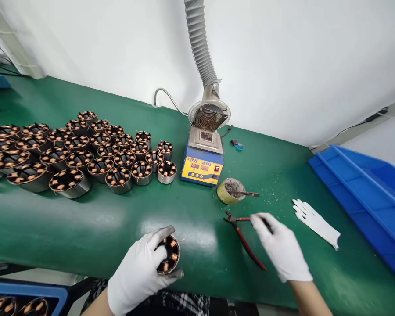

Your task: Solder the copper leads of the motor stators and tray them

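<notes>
1. Left hand (pixel 140 270) clenched around stator (pixel 168 254) at near table (pixel 85 228) edge; looks heavy, rigid, copper windings fragile, so grip the steel outer ring.
2. Stator: round metal ring, copper coils inside, open centre.
3. Right hand (pixel 281 248) fingers loosely spread, resting on red-handled pliers (pixel 245 239), not gripping yet.

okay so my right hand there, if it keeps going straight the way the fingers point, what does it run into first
The right hand points up and left across the green table. First in that line are the red-handled pliers, right at the fingertips. Past those, probably the small yellow tin, though depth is hard to judge.
</notes>
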`<state>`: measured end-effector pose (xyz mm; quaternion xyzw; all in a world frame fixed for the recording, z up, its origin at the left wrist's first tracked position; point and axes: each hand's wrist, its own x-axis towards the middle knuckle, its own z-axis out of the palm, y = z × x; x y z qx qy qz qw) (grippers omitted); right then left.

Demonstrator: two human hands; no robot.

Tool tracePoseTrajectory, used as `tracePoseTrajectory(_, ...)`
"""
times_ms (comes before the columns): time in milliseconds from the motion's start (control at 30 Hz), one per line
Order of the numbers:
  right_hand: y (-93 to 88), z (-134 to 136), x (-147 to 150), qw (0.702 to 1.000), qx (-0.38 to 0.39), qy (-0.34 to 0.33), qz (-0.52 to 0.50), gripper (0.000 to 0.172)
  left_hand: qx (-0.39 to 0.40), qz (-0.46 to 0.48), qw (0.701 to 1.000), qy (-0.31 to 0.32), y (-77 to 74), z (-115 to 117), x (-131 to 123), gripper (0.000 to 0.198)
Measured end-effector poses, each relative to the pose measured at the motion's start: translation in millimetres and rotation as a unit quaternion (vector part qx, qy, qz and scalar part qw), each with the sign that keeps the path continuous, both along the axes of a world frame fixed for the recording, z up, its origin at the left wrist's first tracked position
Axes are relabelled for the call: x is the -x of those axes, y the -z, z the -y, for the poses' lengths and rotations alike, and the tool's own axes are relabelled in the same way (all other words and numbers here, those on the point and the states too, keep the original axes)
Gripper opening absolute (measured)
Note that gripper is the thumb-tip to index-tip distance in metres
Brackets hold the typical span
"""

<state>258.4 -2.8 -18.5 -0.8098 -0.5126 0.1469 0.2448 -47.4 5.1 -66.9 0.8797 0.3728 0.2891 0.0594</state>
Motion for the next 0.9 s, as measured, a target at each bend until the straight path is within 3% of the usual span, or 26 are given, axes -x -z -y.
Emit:
tracePoseTrajectory(67, 29.5, 4.7, -13.4, 0.986, 0.033, -0.045, 0.156, 0.054, -0.025, -0.006, 0.999, 0.02, 0.4, -1.6, 3.6, 0.043)
tracePoseTrajectory(133, 51.6, 8.3, -14.8, 0.958, 0.043, -0.064, 0.275, 0.061, -0.058, -0.002, 0.998, 0.034, -0.7, -2.4, 5.9, 0.038)
tracePoseTrajectory(233, 61.6, 14.6, -3.1, 0.926, 0.072, -0.081, 0.363, 0.054, -0.074, 0.009, 0.997, 0.024, -4.8, -0.7, 5.9, 0.032)
tracePoseTrajectory(367, 63.0, 23.4, 15.2, 0.944, 0.073, -0.055, 0.317, 0.032, -0.014, -0.035, 0.999, -0.018, -11.3, 3.3, 3.0, 0.049)
tracePoseTrajectory(433, 68.9, 24.8, 21.4, 0.959, 0.001, -0.055, 0.278, 0.021, 0.009, -0.071, 0.997, -0.007, -13.1, 3.2, 2.5, 0.052)
tracePoseTrajectory(500, 73.6, 23.2, 28.3, 0.966, -0.076, -0.075, 0.236, 0.021, 0.043, -0.087, 0.995, 0.023, -13.7, 1.9, 2.5, 0.047)
tracePoseTrajectory(600, 65.8, 19.0, 46.2, 0.97, -0.113, -0.159, 0.145, 0.021, 0.216, -0.016, 0.975, 0.048, -14.6, 2.0, 1.8, 0.031)
tracePoseTrajectory(700, 40.0, 18.2, 70.8, 0.945, -0.128, -0.284, 0.097, 0.026, 0.426, 0.168, 0.888, 0.048, -18.4, 9.4, -0.6, 0.019)
tracePoseTrajectory(800, 14.1, 18.6, 90.7, 0.909, -0.175, -0.365, 0.101, 0.034, 0.516, 0.304, 0.799, 0.055, -24.6, 23.0, 1.5, 0.036)
tracePoseTrajectory(833, 8.1, 18.1, 94.9, 0.898, -0.184, -0.386, 0.102, 0.038, 0.544, 0.35, 0.761, 0.054, -26.3, 28.1, 4.2, 0.045)
tracePoseTrajectory(900, 0.4, 16.1, 100.0, 0.879, -0.201, -0.418, 0.107, 0.04, 0.617, 0.455, 0.641, 0.046, -28.5, 38.0, 11.6, 0.055)
